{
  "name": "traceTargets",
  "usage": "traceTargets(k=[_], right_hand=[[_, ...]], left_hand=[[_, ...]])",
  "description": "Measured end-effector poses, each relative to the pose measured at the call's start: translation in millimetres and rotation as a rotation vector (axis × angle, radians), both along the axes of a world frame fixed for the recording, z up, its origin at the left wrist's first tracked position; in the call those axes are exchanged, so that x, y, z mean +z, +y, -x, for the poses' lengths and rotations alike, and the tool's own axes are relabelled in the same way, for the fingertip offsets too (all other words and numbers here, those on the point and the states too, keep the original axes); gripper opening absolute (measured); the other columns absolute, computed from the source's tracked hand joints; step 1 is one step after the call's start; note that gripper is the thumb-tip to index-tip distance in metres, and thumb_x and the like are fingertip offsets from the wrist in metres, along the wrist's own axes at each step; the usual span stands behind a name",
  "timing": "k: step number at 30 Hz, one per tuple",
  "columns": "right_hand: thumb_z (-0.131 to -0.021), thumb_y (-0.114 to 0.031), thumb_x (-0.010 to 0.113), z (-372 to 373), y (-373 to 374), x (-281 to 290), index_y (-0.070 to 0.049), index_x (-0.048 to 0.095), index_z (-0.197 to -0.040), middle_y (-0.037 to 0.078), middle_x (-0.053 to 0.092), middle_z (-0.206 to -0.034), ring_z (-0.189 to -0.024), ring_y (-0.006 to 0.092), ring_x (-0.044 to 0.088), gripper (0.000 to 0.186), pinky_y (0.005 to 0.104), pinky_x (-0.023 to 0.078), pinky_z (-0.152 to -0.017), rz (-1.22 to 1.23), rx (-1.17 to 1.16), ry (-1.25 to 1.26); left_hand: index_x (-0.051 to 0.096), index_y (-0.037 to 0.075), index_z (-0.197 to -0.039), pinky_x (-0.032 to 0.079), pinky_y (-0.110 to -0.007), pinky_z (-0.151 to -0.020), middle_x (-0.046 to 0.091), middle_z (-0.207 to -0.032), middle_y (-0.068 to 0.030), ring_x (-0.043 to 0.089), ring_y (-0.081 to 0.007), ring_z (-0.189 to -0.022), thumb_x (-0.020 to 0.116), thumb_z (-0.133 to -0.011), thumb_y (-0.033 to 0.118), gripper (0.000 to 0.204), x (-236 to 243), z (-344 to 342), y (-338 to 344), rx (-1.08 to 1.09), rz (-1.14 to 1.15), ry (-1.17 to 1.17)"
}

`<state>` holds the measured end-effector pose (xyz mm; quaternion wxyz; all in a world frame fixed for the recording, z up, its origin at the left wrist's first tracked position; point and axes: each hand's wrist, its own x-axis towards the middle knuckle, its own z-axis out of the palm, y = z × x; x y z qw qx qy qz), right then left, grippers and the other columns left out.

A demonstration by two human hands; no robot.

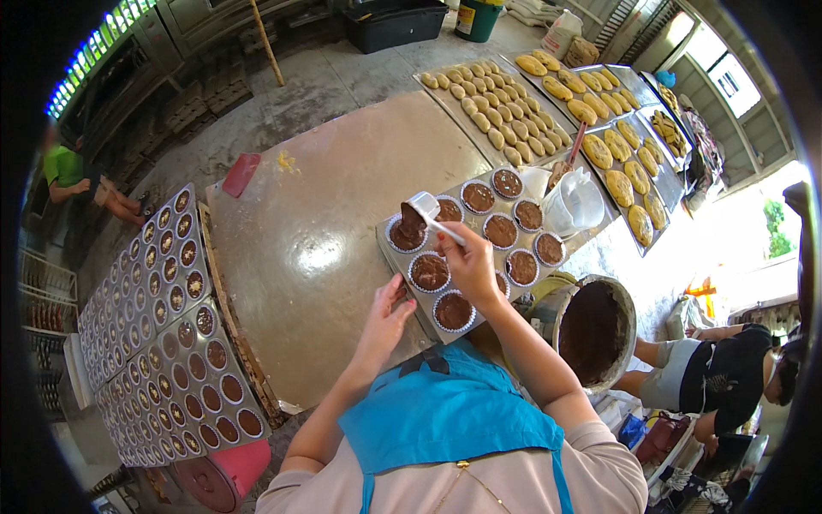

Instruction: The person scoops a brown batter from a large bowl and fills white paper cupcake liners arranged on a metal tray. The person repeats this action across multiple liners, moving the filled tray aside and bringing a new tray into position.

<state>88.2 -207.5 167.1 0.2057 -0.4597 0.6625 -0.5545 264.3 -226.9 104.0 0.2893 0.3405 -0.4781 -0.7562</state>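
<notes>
Holds a white scoop (424,206) by its handle in the right hand (473,267), with the fingers closed around it. Tips the scoop over a paper cup (397,243) at the left corner of a metal tray (472,224), with thick brown batter (413,219) hanging down into the cup. Holds nothing in the left hand (385,319), with the fingers loose and spread, right by the tray's left edge. Cannot tell about any touch there. Has more paper cups in rows on the tray, with the same brown batter inside. Has the tray close to the body, on the near right part of a big, shiny table (325,223). Wears a blue apron (454,407). Has a clear plastic jug (578,206) just right of the tray, and a big bucket (632,319) of dark batter near the right arm. Farther off, has small dough lumps (469,107) on one tray and long yellow pieces (636,177) on others. Has a red scraper (241,175) at the table's far left corner. At the left, has many filled cups (197,367) on trays, some with pale bits on top.
</notes>
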Motion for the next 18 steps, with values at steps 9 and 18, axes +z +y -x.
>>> traceTargets(k=[9, 18], right_hand=[[-0.093, -0.013, 0.049, 24, -6, 2, -0.003, 0.053, -0.082, 0.004, 0.055, -0.071, -0.066, 0.013, 0.052, 0.015, 0.0227, 0.043, -0.054, 0.117, -0.011, -1.502], [-0.096, -0.012, 0.042, 104, 87, 42, -0.003, 0.048, -0.087, -0.001, 0.041, -0.064, -0.057, 0.008, 0.041, 0.014, 0.0208, 0.04, -0.047, 0.552, 0.493, -1.939]], left_hand=[[0.034, 0.001, -0.135, 0.037, -0.029, -0.092, 0.045, -0.119, -0.0073, 0.045, -0.0174, -0.109, 0.057, -0.084, 0.005, 0.056, 22, 1, 17, -0.011, -0.26, 0.04], [0.052, 0.008, -0.11, 0.039, -0.025, -0.068, 0.057, -0.091, 0.0028, 0.051, -0.0077, -0.077, 0.055, -0.083, 0.009, 0.028, 20, 8, 0, 0.081, -0.486, -0.042]])
